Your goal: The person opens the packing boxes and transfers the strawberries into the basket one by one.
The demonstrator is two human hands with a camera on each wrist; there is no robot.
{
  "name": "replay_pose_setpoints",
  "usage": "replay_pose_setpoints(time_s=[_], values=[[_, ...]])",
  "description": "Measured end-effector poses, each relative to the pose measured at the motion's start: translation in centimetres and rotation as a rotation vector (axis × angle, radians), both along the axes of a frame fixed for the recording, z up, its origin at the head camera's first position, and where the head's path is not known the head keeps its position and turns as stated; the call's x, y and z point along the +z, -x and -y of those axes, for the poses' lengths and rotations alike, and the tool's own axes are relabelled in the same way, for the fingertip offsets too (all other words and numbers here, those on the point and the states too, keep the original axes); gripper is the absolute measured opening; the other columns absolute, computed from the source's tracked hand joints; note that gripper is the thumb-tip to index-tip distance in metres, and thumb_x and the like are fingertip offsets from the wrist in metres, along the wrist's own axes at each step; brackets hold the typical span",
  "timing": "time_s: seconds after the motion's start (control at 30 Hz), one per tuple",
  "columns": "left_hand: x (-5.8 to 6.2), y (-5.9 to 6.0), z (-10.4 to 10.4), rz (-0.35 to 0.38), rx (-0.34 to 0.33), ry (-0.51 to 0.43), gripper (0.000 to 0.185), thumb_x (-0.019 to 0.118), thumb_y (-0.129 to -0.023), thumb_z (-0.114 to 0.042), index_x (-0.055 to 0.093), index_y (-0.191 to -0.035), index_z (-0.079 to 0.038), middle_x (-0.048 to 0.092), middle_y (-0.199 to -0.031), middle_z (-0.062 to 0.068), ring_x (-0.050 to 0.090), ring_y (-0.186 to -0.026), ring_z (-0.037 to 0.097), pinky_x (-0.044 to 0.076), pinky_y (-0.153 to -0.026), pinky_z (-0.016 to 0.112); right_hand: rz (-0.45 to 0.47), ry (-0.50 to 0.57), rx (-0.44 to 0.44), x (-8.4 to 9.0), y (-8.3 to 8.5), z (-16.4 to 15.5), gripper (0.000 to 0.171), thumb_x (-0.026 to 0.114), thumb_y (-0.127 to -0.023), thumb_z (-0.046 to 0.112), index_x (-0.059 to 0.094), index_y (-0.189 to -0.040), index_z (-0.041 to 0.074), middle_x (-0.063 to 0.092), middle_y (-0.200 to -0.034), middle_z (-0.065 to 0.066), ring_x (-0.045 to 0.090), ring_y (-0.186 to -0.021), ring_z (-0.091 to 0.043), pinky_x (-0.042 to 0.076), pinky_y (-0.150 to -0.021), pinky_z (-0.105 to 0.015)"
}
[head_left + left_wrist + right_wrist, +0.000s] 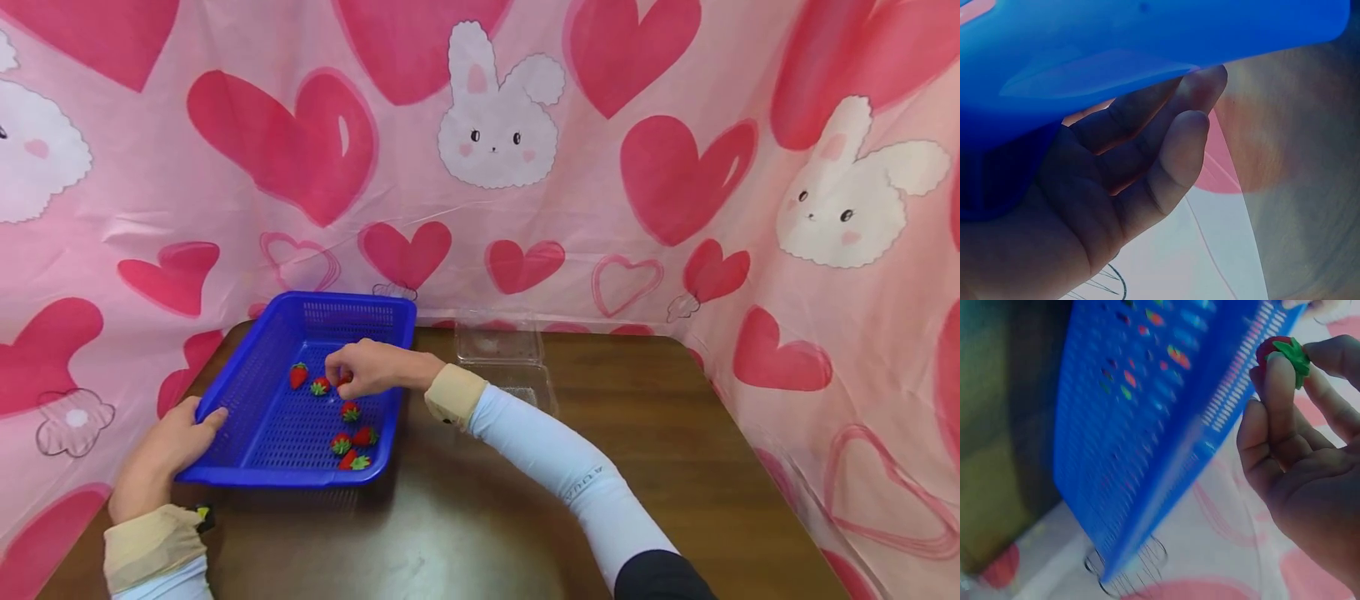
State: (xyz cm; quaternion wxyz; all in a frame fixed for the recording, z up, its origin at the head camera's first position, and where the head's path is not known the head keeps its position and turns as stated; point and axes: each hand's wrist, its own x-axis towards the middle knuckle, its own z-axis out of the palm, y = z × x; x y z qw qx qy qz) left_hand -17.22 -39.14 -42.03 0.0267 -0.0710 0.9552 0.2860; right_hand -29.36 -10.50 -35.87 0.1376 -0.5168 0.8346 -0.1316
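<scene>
A blue plastic basket [300, 477] with slotted walls holds several red strawberries with green leaf tops, among them one strawberry [298, 375] lying apart toward the back. My left hand [171, 442] grips the basket's rim at the near left corner, thumb over the top. Seen from below in the left wrist view, the fingers of the left hand [1141, 156] curl under the blue rim [1166, 44]. Over the basket, my right hand [375, 367] pinches a strawberry. The right wrist view shows this strawberry [1288, 356], green leaves outward, between the fingertips of the right hand [1304, 431].
An open clear plastic clamshell box [498, 342] stands at the back of the brown wooden table [637, 433], right of the basket and partly behind my right forearm. A pink curtain [420, 183] with hearts and rabbits hangs behind and along the right side.
</scene>
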Motion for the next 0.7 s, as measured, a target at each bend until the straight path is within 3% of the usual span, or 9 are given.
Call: replay_pose_setpoints(time_s=[0.23, 0.5, 0.7], values=[[-0.1, 0.1, 0.0, 0.001, -0.006, -0.011, 0.048, 0.038, -0.104, -0.03, 0.041, -0.116, 0.016, 0.059, -0.084, 0.022, 0.06, -0.074, 0.028, 0.043, -0.063, 0.032, 0.032, -0.015, 0.01, -2.4, -0.1, 1.7, 0.015, 0.064, -0.09, 0.018, 0.065, -0.105, 0.015, 0.065, -0.093, 0.008, 0.058, -0.083, -0.005, 0.045, -0.069, -0.013], [-0.1, 0.0, -0.2, -0.026, -0.006, 0.008, 0.046, 0.039, -0.103, -0.029, 0.043, -0.113, 0.015, 0.059, -0.083, 0.023, 0.059, -0.074, 0.031, 0.042, -0.063, 0.032, -0.01, -0.08, 0.02, -4.7, -0.4, 3.7, 0.008, 0.066, -0.091, 0.021, 0.064, -0.098, 0.02, 0.063, -0.088, 0.01, 0.057, -0.077, -0.004, 0.043, -0.065, -0.014], [0.0, -0.1, -0.2, -0.005, 0.001, 0.001, 0.047, 0.039, -0.104, -0.03, 0.042, -0.114, 0.015, 0.059, -0.084, 0.023, 0.06, -0.075, 0.031, 0.042, -0.063, 0.032, -0.044, -0.105, 0.019, -6.1, -0.7, 4.8, 0.009, 0.067, -0.091, 0.023, 0.064, -0.099, 0.021, 0.063, -0.088, 0.011, 0.057, -0.077, -0.005, 0.043, -0.064, -0.015]])
